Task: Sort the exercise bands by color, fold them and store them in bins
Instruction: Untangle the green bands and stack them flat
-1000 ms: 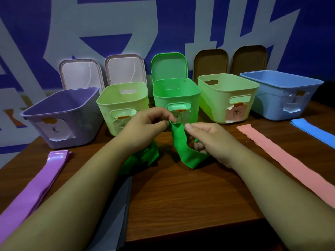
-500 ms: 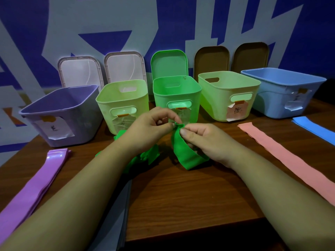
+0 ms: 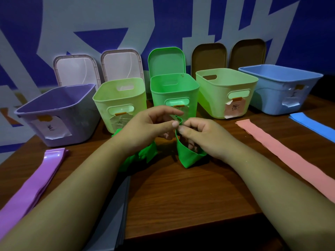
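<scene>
Left hand [image 3: 145, 129] and right hand [image 3: 204, 136] pinching green band [image 3: 186, 154] top fold, before green bin [image 3: 174, 95], on table [image 3: 181, 196]

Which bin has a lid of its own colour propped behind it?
The middle bright green bin; its lid is green, the rest pinkish or brown.

Four bin fronts are carrying taped-on paper labels, each with one handwritten dark character: the purple bin [image 3: 81, 124] a white label [image 3: 51, 128], the left pale-green bin [image 3: 101, 105] a clearish label [image 3: 120, 122], the right pale-green bin [image 3: 217, 98] a pink label [image 3: 235, 108] whose mark is looking like 粉, and the blue bin [image 3: 268, 98] a white label [image 3: 292, 98]; the other three are coming out too blurred to read. The green bin [image 3: 159, 100] label is sitting mostly hidden, with only its orange tape [image 3: 178, 106] showing. Big white strokes on the blue wall [image 3: 108, 19] are reading as cropped parts of oversized lettering, not decipherable.
</scene>
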`<state>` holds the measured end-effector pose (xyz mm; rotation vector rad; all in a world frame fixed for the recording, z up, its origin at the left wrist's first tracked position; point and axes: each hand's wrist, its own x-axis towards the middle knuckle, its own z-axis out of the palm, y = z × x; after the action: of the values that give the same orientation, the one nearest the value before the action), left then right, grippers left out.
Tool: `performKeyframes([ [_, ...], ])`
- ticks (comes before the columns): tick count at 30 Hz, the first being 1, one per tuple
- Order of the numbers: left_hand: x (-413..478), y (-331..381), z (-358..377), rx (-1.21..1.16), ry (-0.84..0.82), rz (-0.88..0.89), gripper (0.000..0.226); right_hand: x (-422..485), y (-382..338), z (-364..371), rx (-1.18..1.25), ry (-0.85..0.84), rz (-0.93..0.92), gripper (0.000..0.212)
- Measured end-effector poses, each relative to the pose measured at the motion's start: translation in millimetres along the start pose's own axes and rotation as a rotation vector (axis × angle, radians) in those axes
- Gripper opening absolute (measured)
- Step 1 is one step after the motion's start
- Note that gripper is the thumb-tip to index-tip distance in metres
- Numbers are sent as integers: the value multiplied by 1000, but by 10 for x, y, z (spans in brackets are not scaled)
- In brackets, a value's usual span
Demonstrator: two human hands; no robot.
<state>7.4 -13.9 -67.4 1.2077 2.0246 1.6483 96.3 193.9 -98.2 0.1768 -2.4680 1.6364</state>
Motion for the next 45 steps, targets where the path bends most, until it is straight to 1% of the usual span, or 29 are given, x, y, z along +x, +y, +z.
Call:
performKeyframes([
  [15, 8, -52, 2, -74, -4, -32, 36, -15, 23, -27, -93, -49, -50, 14],
  [20, -1, -51, 39, -90, 35, -67, 36, -15, 27, -23, -154, -55, -53, 17],
  [23, 2, -41, 62, -90, 50, -77, 35, -18, 21, -12, -177, -54, -57, 15],
  [26, 2, -41, 56, -90, 52, -81, 32, -15, 21, -3, -177, -45, -61, 13],
  [33, 7, -64, 64, -73, 50, -88, 23, -27, 10, 3, -205, -58, -64, 17],
  [40, 5, -58, 64, -89, 34, -91, 27, -32, 4, 4, -204, -68, -54, 21],
  [45, 12, -81, 59, -60, 55, -97, 26, -50, -17, 6, -175, -84, -57, 16],
])
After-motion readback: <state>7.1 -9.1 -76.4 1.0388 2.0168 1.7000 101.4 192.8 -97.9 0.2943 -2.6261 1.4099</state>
